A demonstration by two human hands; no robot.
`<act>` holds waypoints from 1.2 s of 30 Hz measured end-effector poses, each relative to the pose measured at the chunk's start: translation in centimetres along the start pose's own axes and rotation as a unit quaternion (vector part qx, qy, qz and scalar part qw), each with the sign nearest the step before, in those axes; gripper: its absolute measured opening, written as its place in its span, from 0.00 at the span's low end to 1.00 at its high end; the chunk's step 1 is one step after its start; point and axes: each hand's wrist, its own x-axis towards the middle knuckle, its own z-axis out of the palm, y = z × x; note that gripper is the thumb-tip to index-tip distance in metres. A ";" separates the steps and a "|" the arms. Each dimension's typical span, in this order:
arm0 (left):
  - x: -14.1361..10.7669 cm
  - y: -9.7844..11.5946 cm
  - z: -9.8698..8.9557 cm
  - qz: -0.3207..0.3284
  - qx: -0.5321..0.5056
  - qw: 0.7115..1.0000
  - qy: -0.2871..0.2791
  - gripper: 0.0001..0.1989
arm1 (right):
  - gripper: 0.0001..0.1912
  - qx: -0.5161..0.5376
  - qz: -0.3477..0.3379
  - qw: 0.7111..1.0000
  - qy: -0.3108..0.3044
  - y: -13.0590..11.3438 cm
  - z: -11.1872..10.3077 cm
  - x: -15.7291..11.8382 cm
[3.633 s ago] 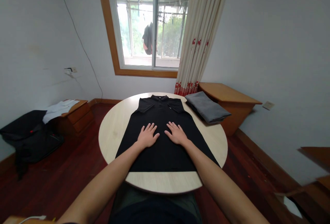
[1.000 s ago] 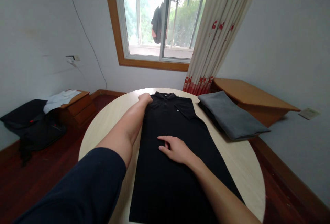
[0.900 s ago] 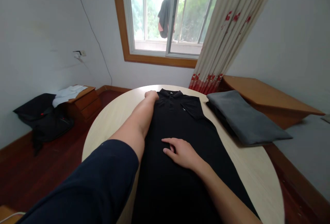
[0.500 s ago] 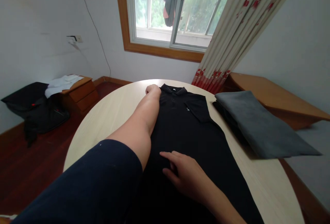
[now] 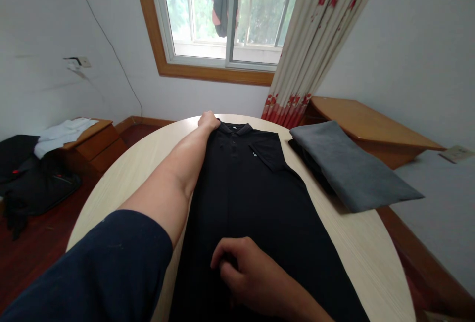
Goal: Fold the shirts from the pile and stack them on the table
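A black polo shirt (image 5: 252,203) lies spread on the round pale table (image 5: 122,183), its collar at the far end. One short sleeve is folded inward over the chest, beside a small white logo. My left hand (image 5: 209,120) reaches to the shoulder edge left of the collar, closed on the cloth there; its fingertips are partly hidden. Over the lower middle of the shirt is my right hand (image 5: 241,267), fingers loosely curled, thumb and forefinger apart, nothing held. Whether it touches the fabric I cannot tell.
Folded dark grey cloth (image 5: 352,168) rests at the table's right side and overhangs its edge. Behind it stands a wooden desk (image 5: 371,119). A patterned curtain (image 5: 297,55) hangs by the window. A small wooden cabinet (image 5: 92,144) and a black bag (image 5: 48,183) are at left.
The view has turned and shifted, so the table appears further left. My left arm has moved off the shirt's left side. My right hand has drawn nearer to me, its forefinger more curled.
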 end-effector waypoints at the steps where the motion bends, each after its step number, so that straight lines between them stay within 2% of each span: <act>1: -0.2 0.7 0.3 -0.002 -0.006 1.000 0.003 0.26 | 0.15 0.049 0.021 0.998 -0.028 0.2 0.1 0.1; 3: -0.7 1.7 1.1 -0.005 -0.016 1.000 0.002 0.25 | 0.16 0.117 0.052 0.989 -0.068 0.5 0.2 0.3; 6: -1.7 2.1 2.1 0.024 -0.005 1.000 -0.019 0.23 | 0.18 0.128 0.074 0.985 -0.089 0.8 0.0 0.4; 11: -3.8 0.9 3.4 0.110 0.019 0.992 -0.061 0.26 | 0.17 0.038 0.054 0.995 -0.073 1.1 -0.7 -0.1; 16: -4.9 -0.4 5.2 0.119 0.055 0.984 -0.117 0.38 | 0.17 -0.052 0.014 0.998 -0.035 1.2 -1.1 -0.3; 19: -4.2 -0.7 6.0 0.102 0.074 0.984 -0.127 0.39 | 0.17 -0.101 -0.004 0.995 0.004 0.9 -1.3 -0.5; 23: -2.0 -0.8 6.2 0.076 0.082 0.986 -0.121 0.39 | 0.18 -0.153 -0.018 0.985 0.077 0.1 -2.0 -1.2; 27: 0.6 -0.9 6.2 0.053 0.083 0.988 -0.119 0.41 | 0.22 -0.173 -0.020 0.982 0.066 -0.5 -3.3 -1.8; 31: 2.3 -1.1 6.0 0.043 0.085 0.989 -0.116 0.41 | 0.23 -0.163 -0.053 0.983 0.065 0.1 -4.6 -1.0; 34: 2.1 -1.3 5.4 0.048 0.068 0.990 -0.114 0.41 | 0.22 -0.154 -0.097 0.981 0.075 1.3 -4.9 -0.1; 36: 0.8 -1.7 4.8 0.063 0.048 0.991 -0.105 0.40 | 0.21 -0.142 -0.132 0.978 0.072 2.2 -4.9 0.3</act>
